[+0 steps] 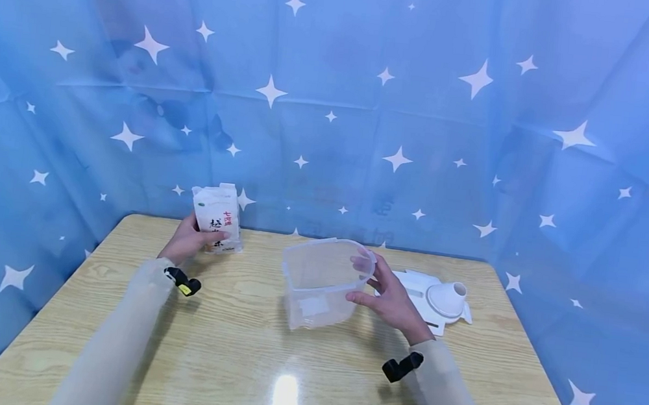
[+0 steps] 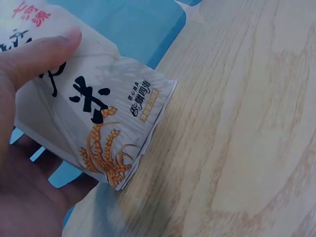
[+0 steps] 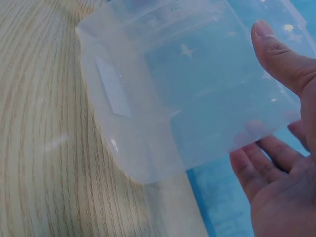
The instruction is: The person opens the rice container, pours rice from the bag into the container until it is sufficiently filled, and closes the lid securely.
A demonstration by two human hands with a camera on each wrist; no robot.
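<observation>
Pale sleeves (image 1: 112, 332) rise from the frame's lower corners; left of centre, the left hand (image 1: 190, 240) pinches an opaque rice bag (image 1: 218, 212) between thumb and fingers; at centre, the right hand's (image 1: 387, 294) thumb and fingers grip a translucent plastic bin (image 1: 334, 309), white label (image 3: 113, 88) visible.

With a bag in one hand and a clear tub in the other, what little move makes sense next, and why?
Probably settle the clear tub flat on the table with the right hand gripping it: its top is open, the left hand holds the bag, and the tub's base may not sit flat.
</observation>
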